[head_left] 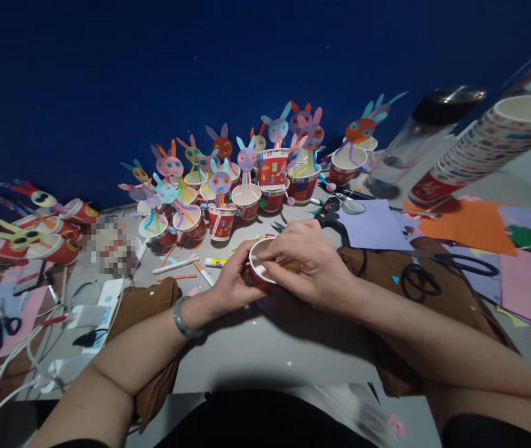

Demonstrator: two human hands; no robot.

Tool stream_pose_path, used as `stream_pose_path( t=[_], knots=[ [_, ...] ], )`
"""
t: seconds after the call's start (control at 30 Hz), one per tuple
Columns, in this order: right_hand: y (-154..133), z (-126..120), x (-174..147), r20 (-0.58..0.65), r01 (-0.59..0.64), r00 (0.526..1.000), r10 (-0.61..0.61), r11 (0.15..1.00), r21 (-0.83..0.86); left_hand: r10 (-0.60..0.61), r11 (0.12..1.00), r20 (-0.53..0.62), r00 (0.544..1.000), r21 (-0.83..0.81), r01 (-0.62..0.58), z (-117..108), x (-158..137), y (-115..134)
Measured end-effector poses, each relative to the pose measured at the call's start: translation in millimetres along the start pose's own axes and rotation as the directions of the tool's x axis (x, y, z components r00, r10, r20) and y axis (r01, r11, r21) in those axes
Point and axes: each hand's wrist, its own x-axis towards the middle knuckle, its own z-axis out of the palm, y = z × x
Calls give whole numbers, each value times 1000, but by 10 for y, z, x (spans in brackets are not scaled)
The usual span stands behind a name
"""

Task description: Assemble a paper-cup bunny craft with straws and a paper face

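Observation:
Just above the table's middle, my left hand (235, 280) is wrapped around the side of a paper cup (257, 264) with a white inside and a red outside. The cup tilts slightly, its mouth facing up. Over its opening, my right hand (309, 258) has its thumb and fingers pinched together at the rim. A hint of yellow shows beneath those fingers, but what they grip is hidden. Right behind the hands stands a finished-looking cup with a purple paper rabbit head (221, 182).
Several red paper cups with rabbit heads (247, 158) line the blue wall. Markers (176, 266) lie left of the cup; scissors (417, 277) rest on brown cloth at right. Farther right are orange paper (461, 224), a bottle (410, 146) and stacked cups (489, 149). A power strip (107, 311) with cables sits left.

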Motion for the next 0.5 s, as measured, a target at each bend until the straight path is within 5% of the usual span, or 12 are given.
stream_pose_path(
  t=[0.37, 0.5],
  knots=[
    [48, 59, -3, 7, -36, 999, 36, 999, 19, 91, 958, 164, 982, 254, -131, -56, -38, -48],
    [49, 63, 12, -39, -52, 998, 53, 998, 40, 95, 957, 139, 986, 262, -129, -58, -32, -67]
  ],
)
